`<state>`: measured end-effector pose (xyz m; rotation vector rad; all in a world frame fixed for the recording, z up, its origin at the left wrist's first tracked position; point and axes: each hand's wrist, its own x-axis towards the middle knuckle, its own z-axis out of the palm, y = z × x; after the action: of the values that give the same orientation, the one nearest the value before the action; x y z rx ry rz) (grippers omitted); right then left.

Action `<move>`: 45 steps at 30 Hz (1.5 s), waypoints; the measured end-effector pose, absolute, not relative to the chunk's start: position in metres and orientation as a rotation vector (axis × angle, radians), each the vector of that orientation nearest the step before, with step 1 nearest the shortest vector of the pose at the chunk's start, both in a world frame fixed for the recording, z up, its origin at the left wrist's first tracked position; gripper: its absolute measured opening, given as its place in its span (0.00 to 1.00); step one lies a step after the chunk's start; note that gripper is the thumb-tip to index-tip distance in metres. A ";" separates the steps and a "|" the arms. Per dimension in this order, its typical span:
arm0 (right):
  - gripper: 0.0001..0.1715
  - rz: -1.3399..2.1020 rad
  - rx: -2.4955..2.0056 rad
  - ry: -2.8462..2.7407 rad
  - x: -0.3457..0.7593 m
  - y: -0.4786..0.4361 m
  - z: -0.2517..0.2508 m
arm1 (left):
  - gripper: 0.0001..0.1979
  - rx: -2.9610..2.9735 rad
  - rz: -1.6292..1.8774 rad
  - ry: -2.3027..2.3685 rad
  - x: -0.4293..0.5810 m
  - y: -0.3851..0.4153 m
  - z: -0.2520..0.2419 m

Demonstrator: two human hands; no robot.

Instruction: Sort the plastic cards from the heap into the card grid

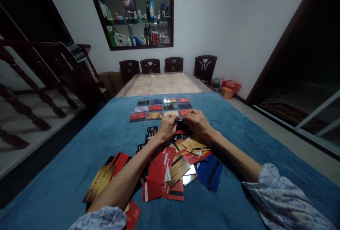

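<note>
Both hands meet over the near edge of the card rows. My left hand [168, 126] is closed, its fingers pinching one end of a dark card [180, 121]. The other end is gripped by my right hand [197, 122], whose fingers are curled. Beyond them, small stacks of cards lie in rows, among them a red stack [137, 116], a gold one [154, 115] and a dark blue one [185, 106]. Below the hands spreads a loose, overlapping pile with red cards [160, 166], gold cards [179, 169] and blue cards [209, 173]. My forearms partly cover this pile.
A blue cloth [111, 131] covers the near part of the long table [164, 83]. Gold cards [99, 184] and a red card [133, 214] lie beside my left forearm. Dark chairs [174, 64] stand at the far end, below a wall shelf [143, 20].
</note>
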<state>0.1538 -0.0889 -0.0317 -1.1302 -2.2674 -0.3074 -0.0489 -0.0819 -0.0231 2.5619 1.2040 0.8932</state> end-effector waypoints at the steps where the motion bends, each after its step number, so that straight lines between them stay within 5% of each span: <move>1: 0.12 -0.307 -1.139 -2.268 0.155 -0.089 -0.032 | 0.12 2.569 0.888 1.214 -0.049 -0.082 -0.023; 26: 0.32 -0.160 -1.354 -2.337 0.166 -0.086 -0.051 | 0.20 2.686 0.608 1.514 -0.054 -0.082 -0.028; 45: 0.32 0.088 -1.274 -2.310 0.173 -0.079 -0.043 | 0.22 2.527 0.513 1.487 -0.054 -0.081 -0.020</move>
<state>0.1727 -0.0788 -0.0431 -1.2736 -2.3099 0.0883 -0.0539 -0.0812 -0.0196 2.5275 1.4874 0.5128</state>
